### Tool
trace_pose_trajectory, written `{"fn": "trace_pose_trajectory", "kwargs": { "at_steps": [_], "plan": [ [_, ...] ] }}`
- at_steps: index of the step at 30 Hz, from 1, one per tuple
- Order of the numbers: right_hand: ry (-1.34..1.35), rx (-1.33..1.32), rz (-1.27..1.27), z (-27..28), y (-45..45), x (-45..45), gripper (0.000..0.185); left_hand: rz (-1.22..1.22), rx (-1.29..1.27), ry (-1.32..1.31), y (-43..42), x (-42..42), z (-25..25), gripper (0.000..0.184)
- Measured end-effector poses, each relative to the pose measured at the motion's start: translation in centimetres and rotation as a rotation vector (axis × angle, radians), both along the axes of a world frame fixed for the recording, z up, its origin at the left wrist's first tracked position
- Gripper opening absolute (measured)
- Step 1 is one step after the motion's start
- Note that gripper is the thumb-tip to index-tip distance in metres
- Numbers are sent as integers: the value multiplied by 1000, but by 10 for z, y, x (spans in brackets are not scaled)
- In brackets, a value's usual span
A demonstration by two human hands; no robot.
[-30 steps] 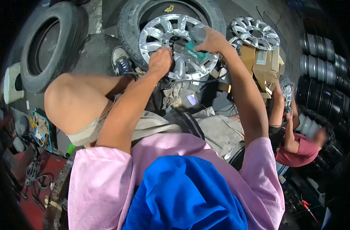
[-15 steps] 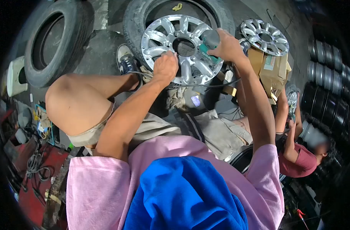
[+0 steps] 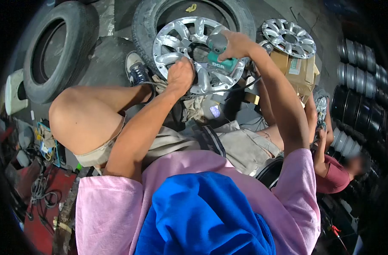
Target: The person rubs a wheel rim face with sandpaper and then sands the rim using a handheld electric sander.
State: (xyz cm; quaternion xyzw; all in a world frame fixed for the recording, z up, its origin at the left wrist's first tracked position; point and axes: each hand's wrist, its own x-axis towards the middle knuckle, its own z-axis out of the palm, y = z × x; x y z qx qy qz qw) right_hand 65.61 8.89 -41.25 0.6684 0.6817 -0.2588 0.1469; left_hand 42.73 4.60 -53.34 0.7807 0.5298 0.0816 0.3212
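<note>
A silver spoked wheel face (image 3: 199,26) rests on a large tire (image 3: 143,32) at the top centre. My right hand (image 3: 238,45) is wrapped round the upper end of a green power tool (image 3: 221,61), which lies over the right-hand spokes of the wheel. On the lower left part of the wheel, my left hand (image 3: 181,75) is closed against a spoke. Whether its fingers hold anything small is hidden. A dark cable (image 3: 228,90) runs below the wheel's near edge.
Another tire (image 3: 70,51) stands at the left. A second silver wheel face (image 3: 306,41) sits on a cardboard box (image 3: 302,72) at the right. Beyond it are a co-worker in a dark red shirt (image 3: 330,176) and stacked rims (image 3: 359,74). My shoe (image 3: 136,68) is beside the tire.
The green tool has moved left and down across the wheel with my right hand, after a shift to the right. My left hand stays on the wheel. The view has shifted slightly.
</note>
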Motion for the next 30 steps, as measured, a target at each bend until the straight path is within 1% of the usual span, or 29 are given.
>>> {"fn": "trace_pose_trajectory", "kwargs": {
  "at_steps": [3, 4, 5, 6, 8, 9, 11, 12, 13, 14, 15, 16, 18, 19, 21, 22, 24, 26, 28, 29, 30],
  "plan": [
    [56, 49, -26, 6, -24, 6, 99, -10, -44, 29, 0, -1, 3, 38],
    [90, 91, -42, 8, -34, 10, 98, -19, -51, 39, 1, -1, 3, 38],
    [138, 226, -49, 5, -51, 17, 96, -35, -42, 41, 2, -1, 4, 38],
    [132, 229, -50, 15, -64, 18, 96, -37, -39, 35, 4, -1, 4, 38],
    [194, 277, -277, 35, -98, 12, 91, -61, -2, 22, 6, -3, 5, 38],
    [190, 280, -282, 41, -115, 12, 91, -69, 27, 18, 7, -3, 4, 38],
    [271, 370, -325, 43, -151, 13, 87, -103, 28, 11, 14, -5, 0, 39],
    [269, 379, -333, 37, -168, 11, 87, -132, 28, 10, 19, -6, 0, 40],
    [344, 516, -454, 24, -184, 8, 87, -144, -16, 56, 25, -6, 3, 42],
    [421, 654, -578, 9, -201, 7, 87, -156, -4, 61, 31, -6, 3, 42],
    [306, 696, -606, 1, -211, 3, 85, -185, 3, 82, 35, -7, 2, 43],
    [310, 706, -620, -5, -219, 3, 85, -216, 11, 103, 40, -9, 1, 44],
    [306, 711, -785, -15, -224, 4, 82, -245, 22, 120, 48, -11, 1, 44],
    [312, 714, -793, -19, -223, 9, 82, -248, 28, 137, 50, -11, 1, 44],
    [202, 885, -678, -25, -213, 24, 79, -243, 27, 162, 52, -9, 1, 43],
    [207, 879, -680, -26, -208, 31, 79, -243, 22, 168, 51, -7, 0, 43],
    [248, 802, -634, -21, -192, 45, 76, -207, 44, 152, 49, -6, 0, 41],
    [266, 792, -601, -12, -172, 52, 74, -202, 55, 160, 49, -4, 1, 40],
    [265, 592, -479, -8, -151, 58, 76, -208, 63, 167, 47, -5, -4, 40],
    [244, 637, -376, -13, -142, 60, 73, -207, 86, 168, 48, -4, -7, 39],
    [245, 633, -380, -9, -129, 53, 73, -208, 110, 168, 48, -4, -9, 38]
  ]
}}
